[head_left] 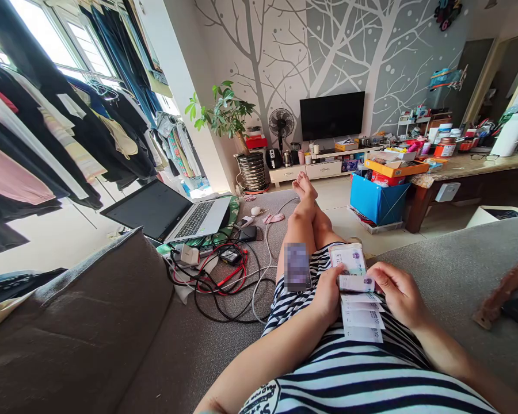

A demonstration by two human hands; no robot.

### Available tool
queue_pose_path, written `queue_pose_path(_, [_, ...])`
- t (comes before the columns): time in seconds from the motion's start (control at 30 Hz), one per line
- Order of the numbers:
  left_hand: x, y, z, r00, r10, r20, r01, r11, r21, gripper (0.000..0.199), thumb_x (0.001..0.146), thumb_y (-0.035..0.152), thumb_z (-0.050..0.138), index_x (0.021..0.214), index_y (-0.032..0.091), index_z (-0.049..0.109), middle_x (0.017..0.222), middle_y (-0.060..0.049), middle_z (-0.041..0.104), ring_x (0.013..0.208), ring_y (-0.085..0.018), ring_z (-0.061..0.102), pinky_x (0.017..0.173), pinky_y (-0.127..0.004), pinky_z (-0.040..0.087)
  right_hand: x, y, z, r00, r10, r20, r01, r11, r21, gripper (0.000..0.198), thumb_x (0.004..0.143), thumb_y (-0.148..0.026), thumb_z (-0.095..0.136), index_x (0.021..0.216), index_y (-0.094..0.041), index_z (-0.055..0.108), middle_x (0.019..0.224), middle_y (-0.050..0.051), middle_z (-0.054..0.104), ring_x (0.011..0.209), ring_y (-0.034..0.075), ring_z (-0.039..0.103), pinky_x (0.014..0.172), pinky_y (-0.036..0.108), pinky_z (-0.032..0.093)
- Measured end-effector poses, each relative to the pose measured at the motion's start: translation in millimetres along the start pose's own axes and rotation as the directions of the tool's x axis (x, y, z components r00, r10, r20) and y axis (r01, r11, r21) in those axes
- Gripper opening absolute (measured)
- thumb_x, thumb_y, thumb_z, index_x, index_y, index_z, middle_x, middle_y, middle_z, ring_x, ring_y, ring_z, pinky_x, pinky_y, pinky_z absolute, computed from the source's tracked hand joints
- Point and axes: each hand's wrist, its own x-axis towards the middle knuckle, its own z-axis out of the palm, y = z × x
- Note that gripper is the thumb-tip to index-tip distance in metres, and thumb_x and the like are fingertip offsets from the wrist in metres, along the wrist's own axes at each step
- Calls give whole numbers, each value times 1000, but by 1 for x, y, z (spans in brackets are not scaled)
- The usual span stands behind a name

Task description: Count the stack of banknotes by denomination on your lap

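My left hand [327, 296] is closed round the left edge of a stack of banknotes [346, 257] above my lap. The fingers of my right hand [395, 292] are pinched at the right edge of a banknote [354, 283] that is bent over across the stack. Below it, several banknotes [362, 322] hang down in overlapping steps toward my striped clothing [366, 376]. On my thigh, left of the stack, lies a phone-shaped object [297, 267] whose surface is blurred out. How many notes are in the stack, I cannot tell.
Left on the grey sofa [224, 351] stand an open laptop [198, 218] and tangled cables [237, 287]. A blue box [373, 198] sits by a cluttered table [453, 167] at right. Beyond my feet are a television [332, 115], a fan [281, 123] and a potted plant [252, 171].
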Motion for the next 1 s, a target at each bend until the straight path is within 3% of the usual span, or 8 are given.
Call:
queue_pose_path(0.1, [2,-1,-2,1000,-14,1,14,1000,-5,33,64,38,70,83,12,70,77,-10,74,81,-28,68,81,-38,49,2,4,0,1000,16,8,-16,997,75,44,98,-49,40,74,-19,61,62,2,58,56,15,51,55,26,41])
queue_pose_path(0.33, [1,1,-2,1000,-2,19,2,1000,10,33,63,37,71,84,11,72,84,-12,75,89,-30,69,86,-40,49,12,22,3,977,150,-153,-165,982,-96,44,88,-58,55,66,-19,56,56,-1,56,53,15,52,51,24,40])
queue_pose_path(0.6, [-3,4,5,1000,10,15,-10,1000,13,27,60,28,71,83,13,72,72,-9,74,89,-30,69,85,-40,49,15,25,4,978,120,-169,-146,978,-150,49,83,-65,57,65,-19,57,55,-1,56,50,14,50,48,23,39])
queue_pose_path(0.8, [-1,2,3,1000,13,16,-13,1000,13,27,59,22,70,84,14,72,79,-9,75,89,-29,69,85,-39,50,14,20,7,975,89,-205,-129,974,-187,48,83,-63,58,61,-20,53,51,-3,49,49,13,46,47,23,36])
queue_pose_path(1.0, [-1,1,1,1000,-2,13,2,1000,-17,31,61,32,74,85,13,72,85,-11,76,91,-30,69,86,-40,50,13,20,10,974,45,-222,-94,972,-213,45,86,-59,55,64,-20,52,52,-3,49,49,13,46,48,23,36])
